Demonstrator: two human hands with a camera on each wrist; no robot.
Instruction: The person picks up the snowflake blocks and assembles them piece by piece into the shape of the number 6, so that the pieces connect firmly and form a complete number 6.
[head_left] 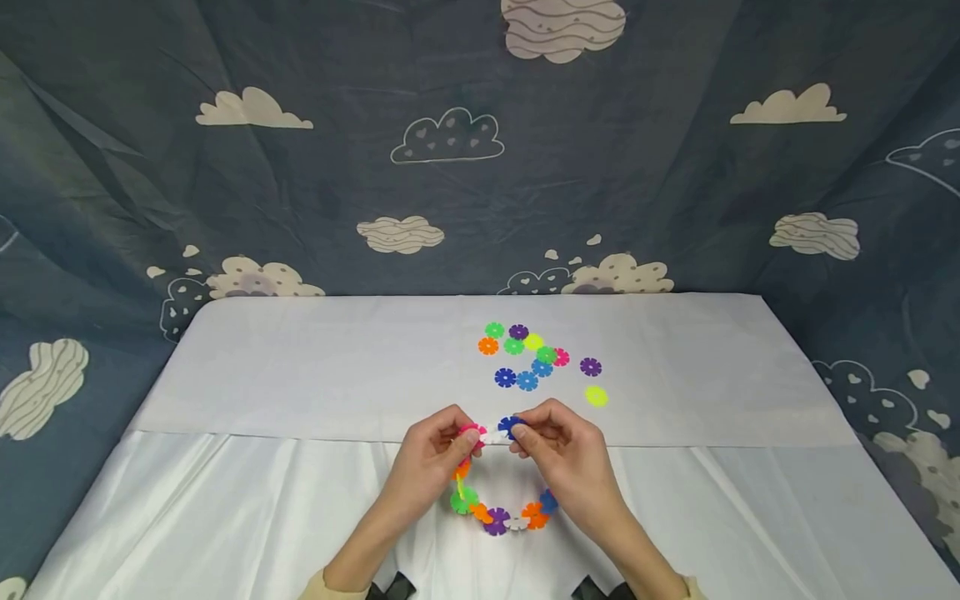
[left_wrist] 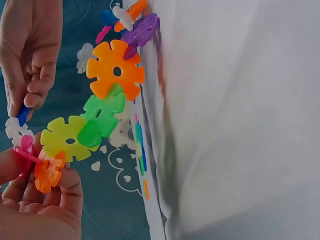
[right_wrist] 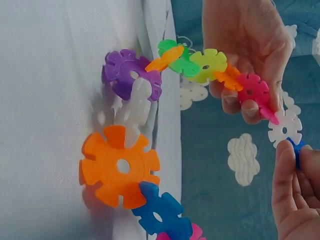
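A chain of notched plastic snowflake discs hangs in a loop between both hands. My left hand pinches a pink disc at the loop's upper left. Opposite, a dark blue disc is held between the thumb and fingers of my right hand. A white disc bridges the pink and blue ones. Lower down the loop come a yellow disc, a green disc, a purple disc, an orange disc and a lighter blue disc. My right fingers partly cover the blue disc.
Loose discs lie scattered on the white-covered table beyond the hands, among them a dark blue one, a purple one and a yellow one. A dark cloud-print cloth hangs behind the table.
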